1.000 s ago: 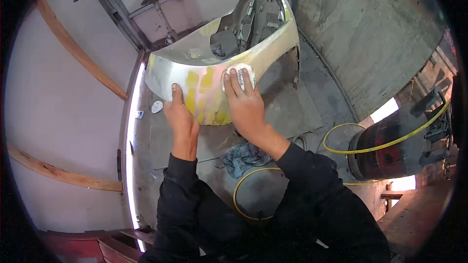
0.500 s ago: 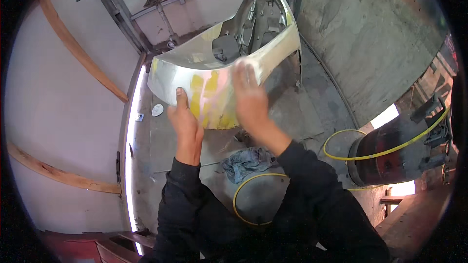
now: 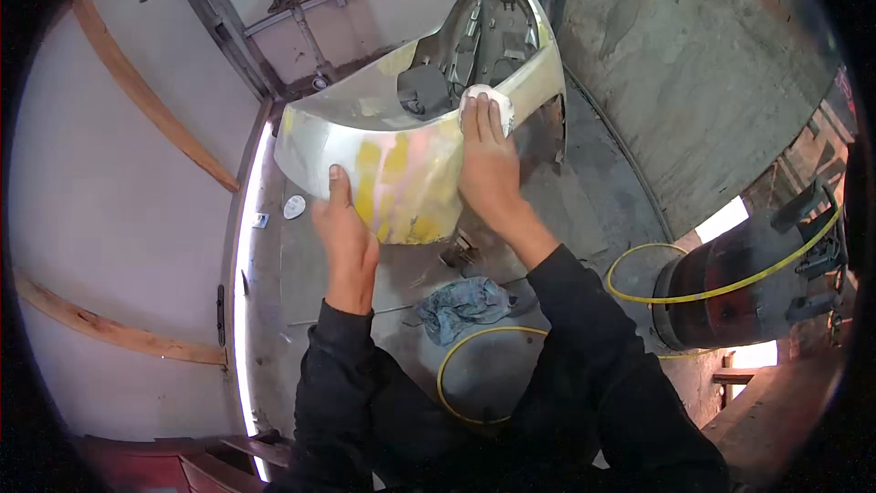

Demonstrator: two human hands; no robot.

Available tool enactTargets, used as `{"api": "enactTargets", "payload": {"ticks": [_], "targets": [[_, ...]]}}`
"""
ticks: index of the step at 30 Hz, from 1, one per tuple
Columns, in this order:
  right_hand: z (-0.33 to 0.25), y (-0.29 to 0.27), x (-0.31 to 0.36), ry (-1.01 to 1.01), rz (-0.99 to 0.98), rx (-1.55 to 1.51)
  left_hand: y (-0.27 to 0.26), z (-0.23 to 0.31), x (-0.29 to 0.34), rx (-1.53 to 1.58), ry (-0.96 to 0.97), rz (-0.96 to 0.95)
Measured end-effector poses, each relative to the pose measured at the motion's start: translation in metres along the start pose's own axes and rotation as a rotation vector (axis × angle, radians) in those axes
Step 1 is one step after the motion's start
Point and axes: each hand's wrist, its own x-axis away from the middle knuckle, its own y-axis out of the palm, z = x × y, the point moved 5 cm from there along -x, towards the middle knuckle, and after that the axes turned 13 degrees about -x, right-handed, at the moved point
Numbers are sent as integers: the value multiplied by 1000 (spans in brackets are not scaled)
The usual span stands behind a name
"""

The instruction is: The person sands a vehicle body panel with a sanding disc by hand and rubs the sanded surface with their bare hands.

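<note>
A curved vehicle body shell [image 3: 415, 178], much like a scooter's, stands in front of me. Its near side is pale grey with yellow, pink and cream patches, and a large opening faces up at the far right. My left hand [image 3: 347, 233] grips the shell's lower left edge, thumb on the outer face and the other fingers hidden beneath. Against the upper right rim, my right hand [image 3: 490, 164] presses a round white sanding pad [image 3: 505, 111] flat under its close-set fingers. The pad's working face is hidden.
A crumpled grey-blue cloth [image 3: 465, 306] lies on the floor below the shell, beside a yellow hose [image 3: 442, 374]. At right lies a dark cylindrical tank [image 3: 712, 288]. A small white disc [image 3: 294, 207] is near the left wall. A metal pole [image 3: 310, 41] stands behind.
My right hand has moved slightly right and up along the rim, and the white pad now shows clearly under the fingers. My left hand keeps its grip in nearly the same place.
</note>
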Motion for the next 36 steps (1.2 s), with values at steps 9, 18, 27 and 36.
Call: {"api": "enactTargets", "payload": {"ticks": [9,18,27,36], "targets": [[-29,-5,3,9,-97,222,-15,0,-9,-51,47,46],[-6,-9,-7,81,-32,232,-9,-9,-10,-50,16,7],[0,-4,-5,35,-38,269,-2,-8,-2,-25,135,72],[-16,-12,1,41,-63,263,5,-4,5,-47,136,57]]}}
